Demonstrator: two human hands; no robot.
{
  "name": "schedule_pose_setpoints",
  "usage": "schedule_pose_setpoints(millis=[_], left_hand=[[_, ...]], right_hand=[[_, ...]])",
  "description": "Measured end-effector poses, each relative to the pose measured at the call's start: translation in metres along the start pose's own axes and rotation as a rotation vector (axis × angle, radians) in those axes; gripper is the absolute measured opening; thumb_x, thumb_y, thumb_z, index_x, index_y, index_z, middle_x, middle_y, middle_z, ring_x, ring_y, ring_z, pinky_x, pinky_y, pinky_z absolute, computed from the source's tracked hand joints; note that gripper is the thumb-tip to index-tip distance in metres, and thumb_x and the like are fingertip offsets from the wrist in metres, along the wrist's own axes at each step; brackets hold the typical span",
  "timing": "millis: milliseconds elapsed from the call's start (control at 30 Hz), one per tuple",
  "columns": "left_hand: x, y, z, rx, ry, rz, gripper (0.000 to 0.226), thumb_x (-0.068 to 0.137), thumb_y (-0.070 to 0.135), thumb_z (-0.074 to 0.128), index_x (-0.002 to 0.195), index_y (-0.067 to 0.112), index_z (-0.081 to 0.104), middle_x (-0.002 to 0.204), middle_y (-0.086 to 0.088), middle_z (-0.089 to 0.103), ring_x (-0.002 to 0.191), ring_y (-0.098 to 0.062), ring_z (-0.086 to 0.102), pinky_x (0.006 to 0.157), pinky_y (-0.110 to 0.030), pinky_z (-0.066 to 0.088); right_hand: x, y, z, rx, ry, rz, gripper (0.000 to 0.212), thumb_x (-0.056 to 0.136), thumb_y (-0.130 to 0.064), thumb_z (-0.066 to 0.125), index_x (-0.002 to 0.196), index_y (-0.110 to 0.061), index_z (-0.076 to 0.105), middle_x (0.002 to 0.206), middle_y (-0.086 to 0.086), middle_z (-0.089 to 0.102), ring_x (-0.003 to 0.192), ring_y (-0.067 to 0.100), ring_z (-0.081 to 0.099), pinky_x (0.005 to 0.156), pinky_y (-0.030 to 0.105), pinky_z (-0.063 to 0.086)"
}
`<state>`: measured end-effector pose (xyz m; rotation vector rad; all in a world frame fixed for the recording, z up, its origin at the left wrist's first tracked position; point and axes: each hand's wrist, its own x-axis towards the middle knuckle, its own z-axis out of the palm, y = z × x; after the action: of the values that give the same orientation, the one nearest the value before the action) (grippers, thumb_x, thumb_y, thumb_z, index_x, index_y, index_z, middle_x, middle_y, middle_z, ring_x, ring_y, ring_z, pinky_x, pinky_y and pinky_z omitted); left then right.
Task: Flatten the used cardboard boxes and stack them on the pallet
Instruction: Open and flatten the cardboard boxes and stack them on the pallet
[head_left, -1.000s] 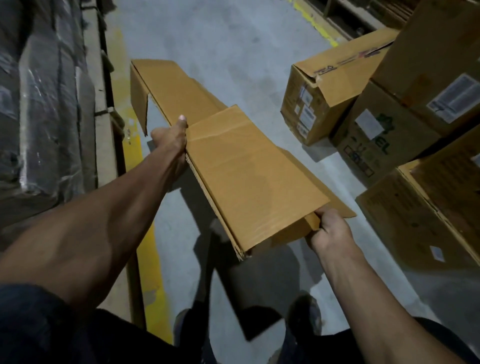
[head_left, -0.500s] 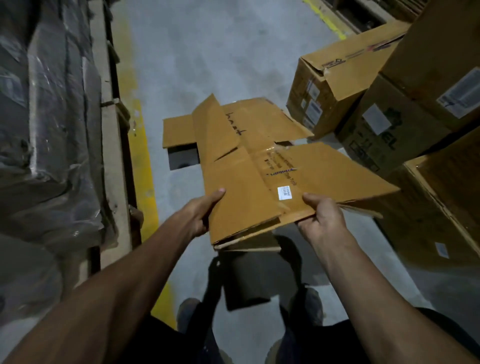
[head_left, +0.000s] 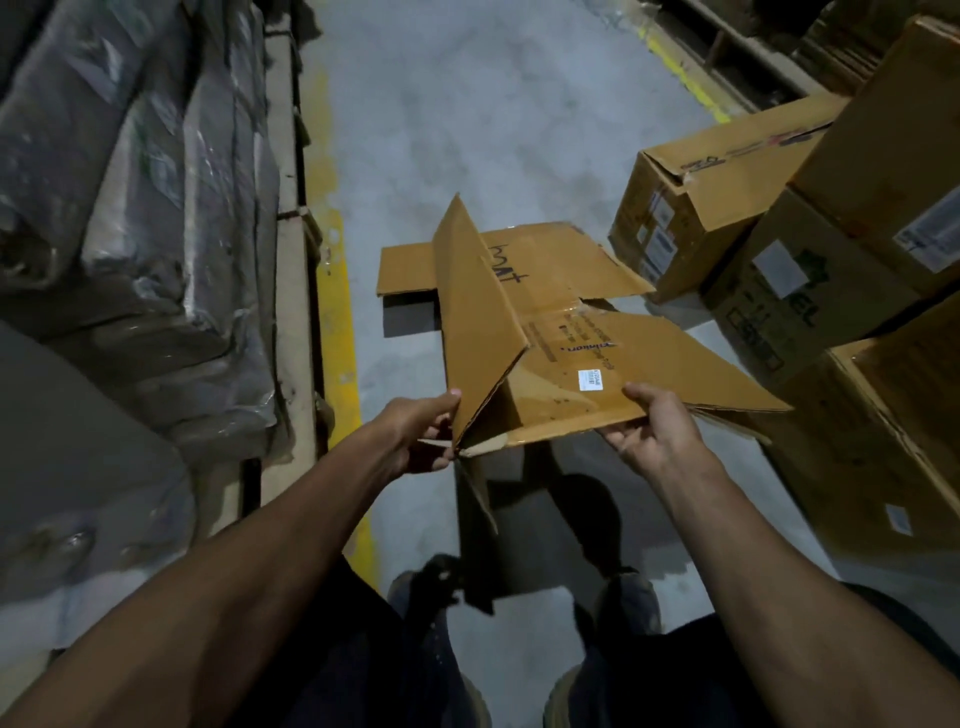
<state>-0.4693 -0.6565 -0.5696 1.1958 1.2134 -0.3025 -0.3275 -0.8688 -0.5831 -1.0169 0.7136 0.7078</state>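
Your left hand (head_left: 421, 434) pinches the near left corner of the partly flattened cardboard box (head_left: 561, 358), thumb on the raised panel. Your right hand (head_left: 652, 431) holds the near right edge, thumb on top, fingers underneath. Both grips are closed on the box. The box is held above the concrete floor (head_left: 467, 130) in front of you; one panel stands up as a ridge. Stacked cartons (head_left: 779, 249) sit to the right, wrapped goods (head_left: 130, 208) to the left.

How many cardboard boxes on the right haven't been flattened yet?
4 visible: open-topped box, top box, printed box below it, nearest box. More may be hidden beyond the frame.
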Motion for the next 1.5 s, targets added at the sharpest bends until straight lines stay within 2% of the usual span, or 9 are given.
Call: schedule_pose_setpoints(millis=[200, 300, 433, 667, 767, 933, 1067, 1267, 1500], left_hand=[[-0.046, -0.026, 0.008, 0.032, -0.152, -0.151, 0.029, 0.099, 0.020, 0.035, 0.079, 0.008, 0.053, 0.065, -0.009, 0.069, 0.048, -0.019, 0.065, 0.039, -0.019, 0.044], [-0.067, -0.043, 0.032, -0.236, -0.257, -0.184, 0.027, 0.100, 0.029, 0.049, 0.115, 0.006, 0.052, 0.115, -0.020, 0.069, 0.083, -0.034, 0.073, 0.063, -0.039, 0.062], [-0.060, -0.055, 0.050, -0.967, -0.168, -0.141, 0.079, 0.092, 0.035, 0.068, 0.155, 0.011, 0.025, 0.159, -0.018, 0.029, 0.136, -0.040, 0.045, 0.100, -0.051, 0.050], [-0.048, -0.041, 0.058, -1.384, -0.015, -0.054, 0.043, 0.094, 0.010, 0.067, 0.135, 0.008, 0.052, 0.109, -0.021, 0.067, 0.106, -0.036, 0.065, 0.096, -0.053, 0.053], [-0.041, -0.036, 0.057, -1.422, 0.046, 0.001, 0.059, 0.092, 0.006, 0.067, 0.145, 0.015, 0.043, 0.111, -0.018, 0.068, 0.100, -0.031, 0.068, 0.063, -0.045, 0.061], [-0.025, -0.025, 0.028, -1.352, 0.029, 0.135, 0.038, 0.094, 0.018, 0.066, 0.131, 0.009, 0.060, 0.119, -0.017, 0.070, 0.108, -0.031, 0.068, 0.098, -0.049, 0.052], [-0.012, -0.025, 0.012, -1.192, 0.079, 0.175, 0.026, 0.096, -0.002, 0.056, 0.122, -0.005, 0.057, 0.114, -0.026, 0.069, 0.097, -0.039, 0.070, 0.092, -0.060, 0.053], [0.011, -0.036, 0.006, -0.882, 0.181, 0.162, 0.028, 0.092, -0.007, 0.061, 0.119, -0.012, 0.058, 0.098, -0.022, 0.069, 0.079, -0.031, 0.070, 0.057, -0.043, 0.061], [0.029, -0.016, 0.007, -0.954, 0.212, 0.131, 0.044, 0.090, -0.013, 0.059, 0.132, -0.001, 0.054, 0.122, -0.024, 0.064, 0.090, -0.035, 0.067, 0.069, -0.048, 0.056]], right_hand=[[-0.001, 0.012, 0.000, -0.032, 0.002, -0.033, 0.031, 0.096, -0.001, 0.058, 0.126, -0.003, 0.057, 0.105, 0.024, 0.073, 0.083, 0.039, 0.075, 0.057, 0.051, 0.059], [-0.005, 0.022, 0.004, -0.036, -0.006, -0.052, 0.035, 0.095, 0.001, 0.057, 0.130, -0.005, 0.055, 0.111, 0.024, 0.071, 0.091, 0.040, 0.073, 0.056, 0.050, 0.059], [-0.011, 0.037, 0.004, -0.041, -0.038, -0.076, 0.038, 0.095, 0.004, 0.055, 0.132, -0.004, 0.054, 0.116, 0.025, 0.069, 0.096, 0.042, 0.071, 0.056, 0.050, 0.059], [-0.015, 0.051, 0.004, -0.018, -0.078, -0.054, 0.036, 0.095, 0.005, 0.054, 0.130, -0.001, 0.055, 0.111, 0.026, 0.070, 0.095, 0.042, 0.071, 0.062, 0.055, 0.060], [-0.014, 0.042, 0.009, 0.047, -0.092, -0.074, 0.042, 0.093, 0.009, 0.053, 0.133, -0.003, 0.053, 0.115, 0.026, 0.069, 0.097, 0.043, 0.070, 0.058, 0.054, 0.059], [-0.013, 0.024, 0.017, 0.105, -0.120, -0.102, 0.044, 0.092, 0.010, 0.053, 0.133, -0.005, 0.053, 0.115, 0.025, 0.070, 0.098, 0.044, 0.071, 0.060, 0.057, 0.058], [-0.014, 0.032, 0.018, 0.100, -0.130, -0.068, 0.035, 0.093, 0.006, 0.056, 0.127, -0.005, 0.055, 0.111, 0.026, 0.071, 0.097, 0.044, 0.071, 0.073, 0.063, 0.058], [-0.001, 0.038, 0.012, 0.065, -0.083, -0.049, 0.030, 0.093, -0.002, 0.061, 0.123, -0.007, 0.060, 0.107, 0.021, 0.074, 0.095, 0.041, 0.073, 0.083, 0.061, 0.057], [0.008, 0.023, 0.026, -0.027, -0.005, -0.113, 0.030, 0.098, -0.006, 0.058, 0.128, -0.004, 0.057, 0.113, 0.019, 0.072, 0.102, 0.035, 0.071, 0.089, 0.063, 0.055]])
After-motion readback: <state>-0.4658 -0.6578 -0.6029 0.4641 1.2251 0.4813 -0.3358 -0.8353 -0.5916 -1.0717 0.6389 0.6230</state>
